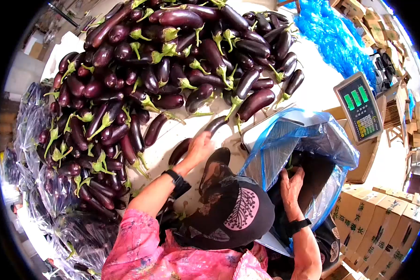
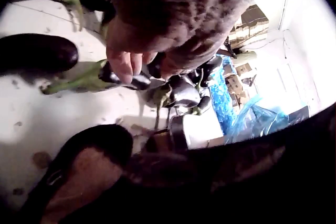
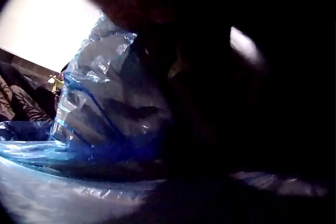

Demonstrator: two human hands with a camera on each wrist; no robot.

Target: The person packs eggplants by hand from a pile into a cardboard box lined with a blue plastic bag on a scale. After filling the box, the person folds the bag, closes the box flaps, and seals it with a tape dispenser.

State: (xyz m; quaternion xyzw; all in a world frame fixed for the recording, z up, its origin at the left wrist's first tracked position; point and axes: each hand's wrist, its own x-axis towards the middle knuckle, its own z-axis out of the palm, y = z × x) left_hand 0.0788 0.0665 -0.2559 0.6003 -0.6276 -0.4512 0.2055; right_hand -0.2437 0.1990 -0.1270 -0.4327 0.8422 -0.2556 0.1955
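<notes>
My left hand point(image 1: 200, 148) reaches down to a slim eggplant point(image 1: 217, 125) on the white surface. In the left wrist view its fingers point(image 2: 124, 66) curl over the dark body of an eggplant, whose green stem point(image 2: 76, 83) points left. Another eggplant point(image 1: 179, 151) lies just beside that hand. My right hand point(image 1: 292, 185) is down inside a blue plastic bag point(image 1: 270, 137) lining a container, thumb and fingers pointing inward by a bit of green stem point(image 1: 290, 163). Deep shadow hides what lies under its fingers, and I cannot tell whether they hold anything.
A large heap of eggplants point(image 1: 172, 56) covers the far and left side. A scale display point(image 1: 359, 107) stands to the right, with blue plastic film point(image 1: 331, 37) behind. Cardboard boxes point(image 1: 378, 224) are stacked at lower right. A shoe point(image 1: 221, 156) rests close to my left hand.
</notes>
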